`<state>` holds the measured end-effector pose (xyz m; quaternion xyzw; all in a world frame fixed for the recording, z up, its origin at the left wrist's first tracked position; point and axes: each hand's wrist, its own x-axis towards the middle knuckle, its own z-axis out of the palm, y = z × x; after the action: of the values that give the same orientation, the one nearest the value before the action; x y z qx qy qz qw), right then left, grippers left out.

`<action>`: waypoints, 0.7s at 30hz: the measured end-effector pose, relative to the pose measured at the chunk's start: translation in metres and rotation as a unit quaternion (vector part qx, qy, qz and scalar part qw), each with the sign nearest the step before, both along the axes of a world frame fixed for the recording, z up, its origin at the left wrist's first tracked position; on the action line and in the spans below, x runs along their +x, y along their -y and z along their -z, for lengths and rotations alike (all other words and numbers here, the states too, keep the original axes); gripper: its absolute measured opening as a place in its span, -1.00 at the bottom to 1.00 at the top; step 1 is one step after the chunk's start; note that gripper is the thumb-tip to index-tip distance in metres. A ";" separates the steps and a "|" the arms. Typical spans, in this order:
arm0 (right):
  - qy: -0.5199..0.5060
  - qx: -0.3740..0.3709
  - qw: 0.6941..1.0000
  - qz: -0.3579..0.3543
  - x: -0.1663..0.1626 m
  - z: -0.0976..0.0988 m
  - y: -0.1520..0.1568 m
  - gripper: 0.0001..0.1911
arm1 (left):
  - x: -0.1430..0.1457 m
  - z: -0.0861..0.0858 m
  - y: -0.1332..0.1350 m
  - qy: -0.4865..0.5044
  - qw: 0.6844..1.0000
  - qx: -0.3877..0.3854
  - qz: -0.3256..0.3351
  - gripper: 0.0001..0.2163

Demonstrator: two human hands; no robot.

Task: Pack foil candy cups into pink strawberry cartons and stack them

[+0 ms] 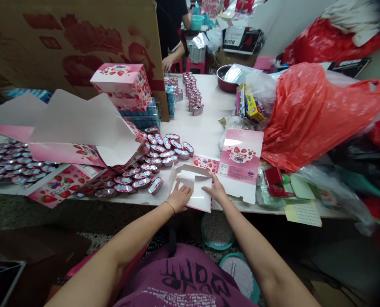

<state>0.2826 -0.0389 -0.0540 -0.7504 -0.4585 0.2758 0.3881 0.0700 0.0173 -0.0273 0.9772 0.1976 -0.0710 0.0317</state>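
Observation:
A flat pink strawberry-print carton [239, 160] lies unfolded at the table's near edge, its white flaps toward me. My left hand [179, 197] presses on the left white flap, fingers bent over it. My right hand [217, 190] rests on the fold beside it, fingers pinching the flap's edge. A heap of several small foil-topped strawberry cups [156, 160] lies just left of my hands.
Opened pink cartons [68, 140] and more cups cover the left side. Stacked pink boxes [126, 85] stand before a big cardboard sheet [71, 38]. A red plastic bag [311, 111] bulks on the right. Another person's hand [167, 63] works at the far end.

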 end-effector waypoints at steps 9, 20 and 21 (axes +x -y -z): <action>-0.072 0.066 0.995 0.014 0.006 0.007 -0.005 -0.36 | -0.033 -0.007 0.014 0.315 0.941 0.076 -0.100 -0.23; -0.044 0.093 0.994 0.026 -0.002 0.012 -0.015 -0.58 | -0.011 0.012 -0.026 0.161 0.983 0.042 -0.074 -0.63; -0.037 0.089 0.995 0.025 -0.002 0.013 -0.015 -0.59 | -0.005 0.014 -0.028 0.136 0.985 0.041 -0.096 -0.67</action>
<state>0.2810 -0.0239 -0.0668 -0.7138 -0.4475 0.2515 0.4764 0.0648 0.0457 -0.0411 0.9549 0.2867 0.0739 0.0248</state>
